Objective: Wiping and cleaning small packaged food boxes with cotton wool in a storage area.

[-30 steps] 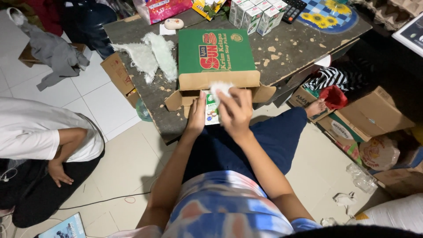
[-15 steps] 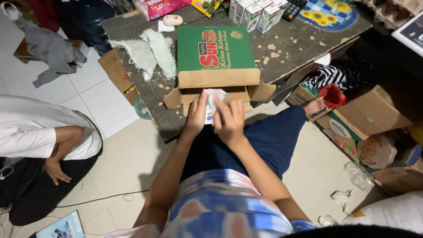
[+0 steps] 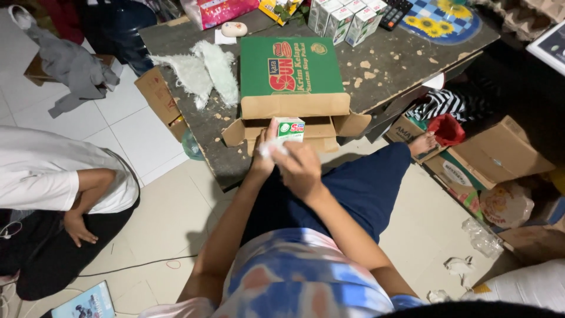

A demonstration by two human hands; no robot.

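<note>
Both hands have drawn back from the box mouth since the earlier frames, bringing a small carton up into view. Seen from the head, the left hand grips the carton from below, while the right hand presses a white cloth against its near side, fingers curled. The step looks like wiping the carton; next it likely needs turning. Just beyond, the green box lies open on the table; its contents are hidden.

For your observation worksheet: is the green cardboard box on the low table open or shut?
Open. The green cardboard box lies on its side, brown flaps spread toward the person, whose left hand holds a small carton at its mouth.
</note>
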